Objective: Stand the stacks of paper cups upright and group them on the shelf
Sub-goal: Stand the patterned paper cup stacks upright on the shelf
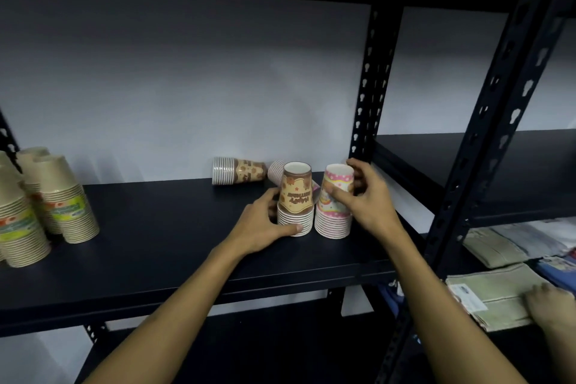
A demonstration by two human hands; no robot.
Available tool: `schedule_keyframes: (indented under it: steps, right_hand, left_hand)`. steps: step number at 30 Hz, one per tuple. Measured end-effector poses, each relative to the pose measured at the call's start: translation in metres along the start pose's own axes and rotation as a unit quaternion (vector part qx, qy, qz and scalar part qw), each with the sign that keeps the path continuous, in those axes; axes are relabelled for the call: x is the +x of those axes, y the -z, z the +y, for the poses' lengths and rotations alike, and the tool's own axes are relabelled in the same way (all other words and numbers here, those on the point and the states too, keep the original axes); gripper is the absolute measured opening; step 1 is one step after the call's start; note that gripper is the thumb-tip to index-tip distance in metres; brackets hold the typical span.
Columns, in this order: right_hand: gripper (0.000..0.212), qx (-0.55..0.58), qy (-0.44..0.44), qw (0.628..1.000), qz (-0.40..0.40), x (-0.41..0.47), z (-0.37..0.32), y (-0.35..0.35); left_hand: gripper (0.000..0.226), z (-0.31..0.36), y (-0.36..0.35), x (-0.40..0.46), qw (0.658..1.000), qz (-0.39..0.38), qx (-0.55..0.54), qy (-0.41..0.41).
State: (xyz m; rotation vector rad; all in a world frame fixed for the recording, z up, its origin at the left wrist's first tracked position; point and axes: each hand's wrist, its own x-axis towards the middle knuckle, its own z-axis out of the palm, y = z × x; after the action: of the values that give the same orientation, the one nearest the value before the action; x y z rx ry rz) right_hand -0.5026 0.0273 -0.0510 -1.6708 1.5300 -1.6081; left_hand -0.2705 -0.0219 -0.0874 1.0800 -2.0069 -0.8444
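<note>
Two stacks of paper cups stand upside down, side by side, on the black shelf (162, 246). My left hand (265, 224) grips the brown and yellow stack (296, 196) near its base, thumb at the front. My right hand (364, 196) holds the pink dotted stack (335, 199) around its upper part. Behind them a second brown stack (238, 170) lies on its side against the back wall. Another stack (276, 170) lies partly hidden behind the brown one.
Several kraft cup stacks with green bands (40, 203) stand at the shelf's left end. A black perforated post (369, 87) rises just behind my right hand. On the lower right shelf lie folded cloths (495, 290), with another person's hand (548, 309) on them.
</note>
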Motion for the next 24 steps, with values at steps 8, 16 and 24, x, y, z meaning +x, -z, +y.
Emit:
schedule_keyframes:
  steps: [8,16,24]
  right_hand:
    - [0.077,0.026,-0.063,0.995,-0.068,-0.026,0.039,0.001]
    - [0.065,0.041,-0.078,0.992,-0.091,-0.017,0.049,0.003]
    - [0.062,0.063,-0.099,0.99,-0.083,-0.019,0.049,0.004]
  left_hand:
    - [0.076,0.0,-0.008,0.005,1.0,0.007,-0.012,0.018]
    - [0.074,-0.005,-0.007,0.007,1.0,0.006,-0.013,0.02]
    - [0.074,-0.004,-0.008,0.005,1.0,0.01,-0.009,0.018]
